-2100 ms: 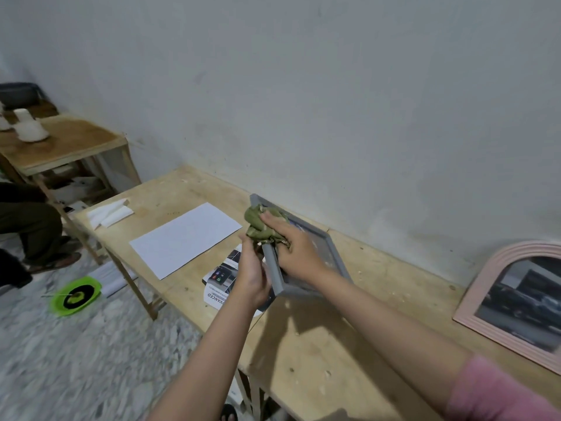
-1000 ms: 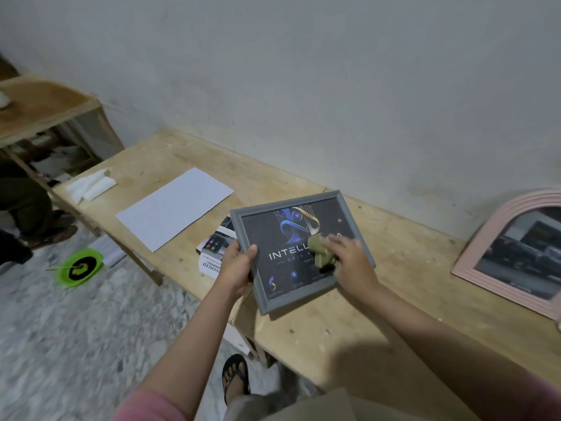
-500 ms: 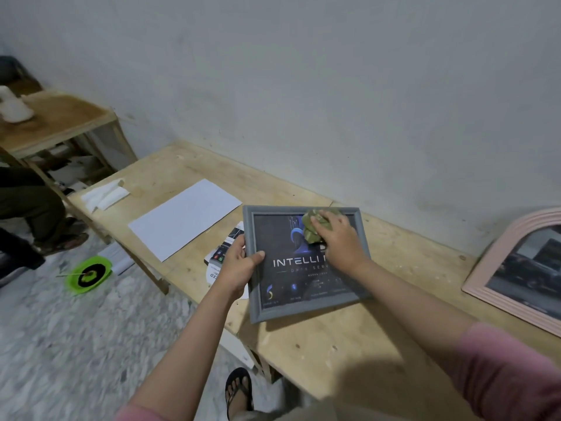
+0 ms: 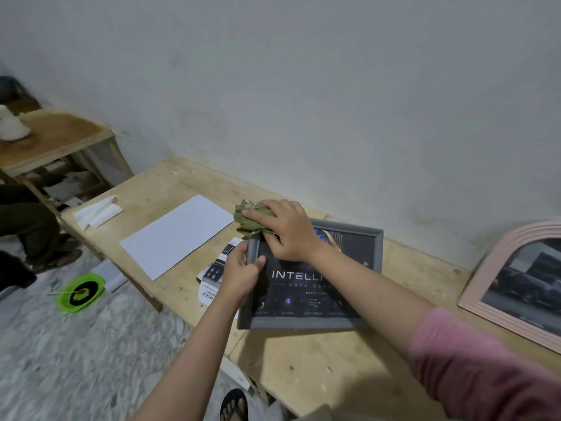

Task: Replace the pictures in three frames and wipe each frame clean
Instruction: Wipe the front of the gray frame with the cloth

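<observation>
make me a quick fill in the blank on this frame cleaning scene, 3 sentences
1. The right hand presses a green ____ onto the grey frame's top left corner.
2. The left hand grips the frame's ____ edge.
3. A frame of ____ colour with an arched top lies at the table's right end.

Missing words: cloth; left; pink

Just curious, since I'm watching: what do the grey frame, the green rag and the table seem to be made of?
Grey frame: matte painted wood or plastic; the look leaves it open. Green rag: soft woven cloth, crumpled into folds. Table: bare, unfinished plywood, pale with knots and grain showing.
</observation>
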{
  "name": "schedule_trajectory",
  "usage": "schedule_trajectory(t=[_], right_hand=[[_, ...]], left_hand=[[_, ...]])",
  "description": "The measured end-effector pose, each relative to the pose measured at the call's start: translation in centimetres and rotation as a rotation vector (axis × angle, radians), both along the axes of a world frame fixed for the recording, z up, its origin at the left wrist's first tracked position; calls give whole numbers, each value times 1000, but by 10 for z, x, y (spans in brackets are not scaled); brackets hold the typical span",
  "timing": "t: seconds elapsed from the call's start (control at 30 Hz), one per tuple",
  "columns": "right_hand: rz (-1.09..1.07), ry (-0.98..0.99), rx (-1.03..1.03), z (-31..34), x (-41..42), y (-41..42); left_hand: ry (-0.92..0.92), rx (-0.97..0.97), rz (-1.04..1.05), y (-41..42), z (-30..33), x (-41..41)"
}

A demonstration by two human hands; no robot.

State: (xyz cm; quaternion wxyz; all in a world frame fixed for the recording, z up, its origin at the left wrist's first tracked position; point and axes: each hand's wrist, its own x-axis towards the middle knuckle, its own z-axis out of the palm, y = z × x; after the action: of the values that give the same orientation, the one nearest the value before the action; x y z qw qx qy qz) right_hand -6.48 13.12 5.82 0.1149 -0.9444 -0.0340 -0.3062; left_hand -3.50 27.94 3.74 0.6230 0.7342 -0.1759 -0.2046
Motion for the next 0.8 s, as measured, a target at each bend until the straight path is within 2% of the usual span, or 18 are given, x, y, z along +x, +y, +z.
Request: schedule_trajectory(t=[0.17,0.47,0.57,0.67,0.73,0.8], right_hand=[[-74,-47,-24,-14,-20,-41],[-450,145,132,-35,-84,-143],[-689,129,403,-37,-98,-161],[-962,-115,863,-25,-104,-163],[-885,-239,861,-21,-101,-155],[-721,-136,732,-26,-100,-142]], left_hand=[[78,-70,47,-3,5,1],[67,-76,-6,-9,22,21],[55,-63,-9,-12,26,24],[121,-103,16,-12,26,28],[187,-154,43,-14,24,29],[223,-176,79,-19,23,28]])
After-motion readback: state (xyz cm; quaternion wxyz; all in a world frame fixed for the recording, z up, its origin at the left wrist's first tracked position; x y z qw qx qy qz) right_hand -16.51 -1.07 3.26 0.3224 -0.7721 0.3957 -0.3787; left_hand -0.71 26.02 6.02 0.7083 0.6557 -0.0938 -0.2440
